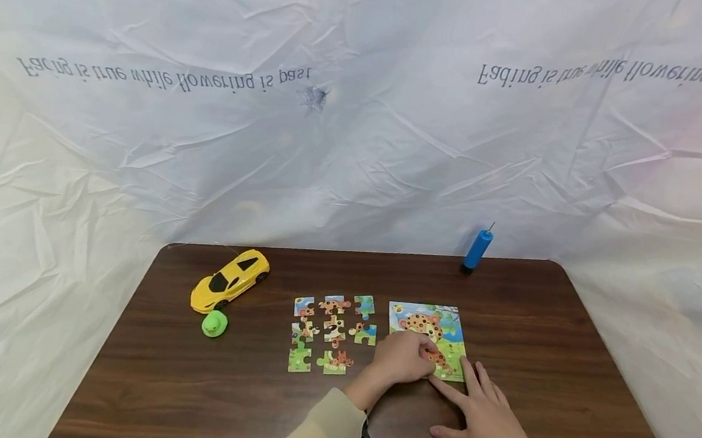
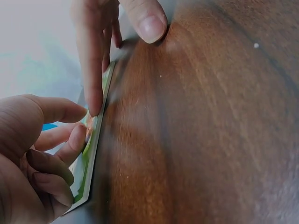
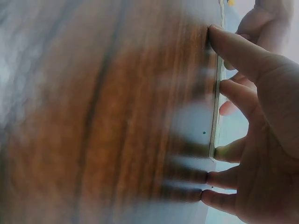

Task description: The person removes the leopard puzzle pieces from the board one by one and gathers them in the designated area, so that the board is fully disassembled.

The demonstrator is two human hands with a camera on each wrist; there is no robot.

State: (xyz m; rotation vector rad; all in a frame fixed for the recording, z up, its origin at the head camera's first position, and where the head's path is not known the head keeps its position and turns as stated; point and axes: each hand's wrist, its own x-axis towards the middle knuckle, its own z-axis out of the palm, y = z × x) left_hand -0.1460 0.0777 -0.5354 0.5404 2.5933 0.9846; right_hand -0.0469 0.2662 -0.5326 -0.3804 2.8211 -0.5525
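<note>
In the head view a square puzzle board (image 1: 456, 367) with a cartoon leopard lies flat under both hands. My left hand (image 1: 402, 357) bends over its lower part. In the left wrist view the left thumb (image 2: 67, 110) and forefinger come together low over the board's picture. I cannot tell whether they pinch a piece. My right hand (image 1: 493, 425) spreads with nearly straight fingers, the index fingertip at the board's front edge, others by its right edge. The right wrist view shows that hand's fingertips (image 3: 225, 152) along the thin board edge. Several loose puzzle pieces (image 1: 335, 369) lie in rows left of the board.
A yellow toy car (image 1: 225, 284) sits at the table's back left, with a small green toy (image 1: 214, 324) beside it. Near the back edge stands a blue cylinder (image 1: 478, 248) with a black base and thin metal tip. Wrinkled white cloth (image 1: 359, 141) hangs around the brown table (image 1: 568, 356).
</note>
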